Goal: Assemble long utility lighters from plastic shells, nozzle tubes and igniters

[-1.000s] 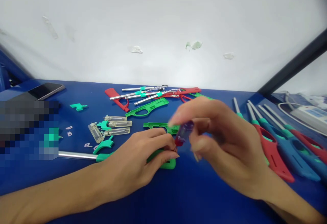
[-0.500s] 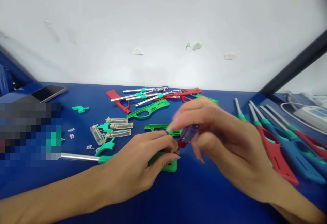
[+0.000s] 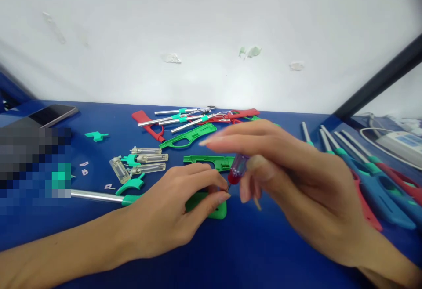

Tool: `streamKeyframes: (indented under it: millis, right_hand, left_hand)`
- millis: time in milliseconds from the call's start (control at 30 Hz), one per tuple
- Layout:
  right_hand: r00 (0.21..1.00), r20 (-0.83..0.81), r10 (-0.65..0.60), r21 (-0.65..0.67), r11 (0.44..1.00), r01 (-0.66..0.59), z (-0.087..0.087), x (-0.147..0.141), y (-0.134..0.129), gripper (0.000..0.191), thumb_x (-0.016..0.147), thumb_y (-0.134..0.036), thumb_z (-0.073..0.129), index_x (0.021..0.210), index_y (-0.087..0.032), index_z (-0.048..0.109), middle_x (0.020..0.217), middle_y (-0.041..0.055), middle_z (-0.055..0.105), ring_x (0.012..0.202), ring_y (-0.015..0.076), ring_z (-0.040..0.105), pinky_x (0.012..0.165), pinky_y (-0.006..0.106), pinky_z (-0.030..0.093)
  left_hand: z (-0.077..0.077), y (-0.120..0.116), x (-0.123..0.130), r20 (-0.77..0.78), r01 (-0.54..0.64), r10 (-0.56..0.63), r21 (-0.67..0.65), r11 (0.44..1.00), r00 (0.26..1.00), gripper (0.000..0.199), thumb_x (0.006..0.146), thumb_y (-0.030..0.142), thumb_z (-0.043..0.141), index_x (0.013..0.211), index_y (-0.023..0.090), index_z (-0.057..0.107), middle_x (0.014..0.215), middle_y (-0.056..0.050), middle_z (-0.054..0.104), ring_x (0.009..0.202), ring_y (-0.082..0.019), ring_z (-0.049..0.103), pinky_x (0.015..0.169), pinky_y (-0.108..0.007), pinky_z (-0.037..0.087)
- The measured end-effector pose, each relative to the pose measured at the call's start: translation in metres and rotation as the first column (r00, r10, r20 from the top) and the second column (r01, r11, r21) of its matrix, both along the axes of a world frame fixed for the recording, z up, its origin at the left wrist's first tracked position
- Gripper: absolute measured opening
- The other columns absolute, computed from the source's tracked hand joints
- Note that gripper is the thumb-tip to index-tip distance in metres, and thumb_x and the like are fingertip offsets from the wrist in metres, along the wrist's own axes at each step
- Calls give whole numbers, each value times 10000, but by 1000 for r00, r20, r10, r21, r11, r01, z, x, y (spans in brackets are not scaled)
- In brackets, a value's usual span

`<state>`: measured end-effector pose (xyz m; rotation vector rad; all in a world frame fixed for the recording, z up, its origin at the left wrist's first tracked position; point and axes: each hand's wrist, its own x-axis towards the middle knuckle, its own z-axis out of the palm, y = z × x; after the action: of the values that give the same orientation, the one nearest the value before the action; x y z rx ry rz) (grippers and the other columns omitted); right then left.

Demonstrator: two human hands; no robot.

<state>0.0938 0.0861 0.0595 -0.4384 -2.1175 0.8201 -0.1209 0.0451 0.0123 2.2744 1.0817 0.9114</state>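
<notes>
A green utility lighter (image 3: 217, 212) lies on the blue table, its metal tube (image 3: 95, 196) pointing left. My left hand (image 3: 184, 205) is closed over its handle, with thumb and fingertips together where the screwdriver's tip meets it. The screwdriver (image 3: 238, 168), with a clear purple and red handle, stands tilted there. My right hand (image 3: 293, 183) has its thumb and inner fingers at that handle, while the forefinger stretches out above. Whatever sits under the screwdriver's tip is hidden by the left fingertips. Just beyond is an open green handle half (image 3: 211, 162).
Several clear fuel tanks (image 3: 148, 168) and green triggers (image 3: 133, 184) lie to the left. Metal tubes with wires (image 3: 189, 124) and red and green shells are at the back. Finished-looking lighters (image 3: 384, 192) line the right side. A phone (image 3: 54, 115) lies far left, near a blurred area.
The view has shifted slightly. My right forefinger has straightened out to the left above the screwdriver, and the handle looks turned a little. The left hand keeps its hold.
</notes>
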Motion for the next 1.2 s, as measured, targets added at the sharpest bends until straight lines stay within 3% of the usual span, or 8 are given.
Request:
streamKeyframes:
  millis: [133, 367, 467, 633, 733, 933, 1100, 1200]
  right_hand:
    - [996, -93, -7, -95, 995, -2, 0, -1, -2, 347, 1046, -103, 554, 1244, -291, 769, 1174, -28, 793, 555, 43, 640, 446, 188, 515]
    - [937, -293, -188, 120, 965, 232, -7, -12, -3, 152, 793, -179, 907, 893, -253, 820, 840, -37, 817, 715, 152, 716, 484, 259, 528]
    - [951, -276, -139, 151, 971, 185, -6, -10, -3, 123, 856, -242, 869, 969, -231, 823, 865, -27, 809, 677, 125, 679, 572, 255, 560]
    - [989, -93, -111, -66, 992, 105, -2, -2, -1, 301, 1072, -245, 577, 1298, -349, 746, 1279, -37, 759, 616, 79, 644, 491, 238, 523]
    - [983, -142, -116, -126, 987, 98, -4, -3, -1, 275, 1016, -179, 664, 1185, -358, 788, 1132, -51, 784, 590, 81, 613, 472, 241, 498]
    - [958, -193, -210, -11, 977, 212, -2, -9, -2, 136, 831, -269, 895, 952, -301, 841, 817, 8, 748, 716, 173, 588, 595, 329, 520]
    - [999, -40, -15, -143, 990, 9, 7, 1, 2, 206, 989, -263, 726, 1162, -336, 812, 1031, -30, 795, 596, 87, 645, 466, 225, 535]
    - [999, -44, -15, -200, 980, 6, 8, 4, 4, 214, 993, -217, 718, 1113, -364, 815, 961, -83, 810, 506, 55, 643, 430, 190, 525]
  left_hand:
    - [0, -2, -1, -21, 5, -6, -39, 999, 1000, 115, 1059, 247, 549, 1010, 263, 653, 960, 64, 732, 886, -103, 679, 824, -218, 497]
    - [2, 2, -1, 1, 32, -32, -50, 998, 999, 63, 1013, 265, 612, 967, 251, 652, 824, 87, 695, 752, -80, 649, 743, -195, 488]
    - [-2, 5, -1, 5, 61, -61, -51, 997, 998, 74, 1036, 258, 604, 984, 256, 658, 915, 73, 700, 841, -82, 663, 802, -185, 494]
    - [-4, 7, -2, 30, 59, -60, 13, 998, 998, 114, 1045, 208, 599, 951, 249, 648, 891, 75, 678, 791, -64, 631, 756, -154, 473]
    - [-4, 7, -3, 25, 85, -86, 28, 996, 996, 138, 1045, 182, 584, 943, 239, 659, 897, 61, 697, 818, -78, 644, 771, -162, 485]
    - [-6, 6, -3, -5, 110, -110, 69, 992, 994, 177, 1063, 162, 517, 1025, 241, 671, 920, 29, 728, 879, -124, 682, 810, -219, 528]
    - [-4, 6, -4, 11, 135, -135, -20, 991, 991, 176, 1063, 166, 514, 1044, 245, 670, 997, 44, 741, 977, -117, 679, 902, -220, 523]
    - [-4, 6, -4, -8, 133, -133, -49, 990, 991, 192, 1051, 133, 524, 1051, 250, 677, 1034, 54, 747, 1036, -106, 674, 929, -203, 511]
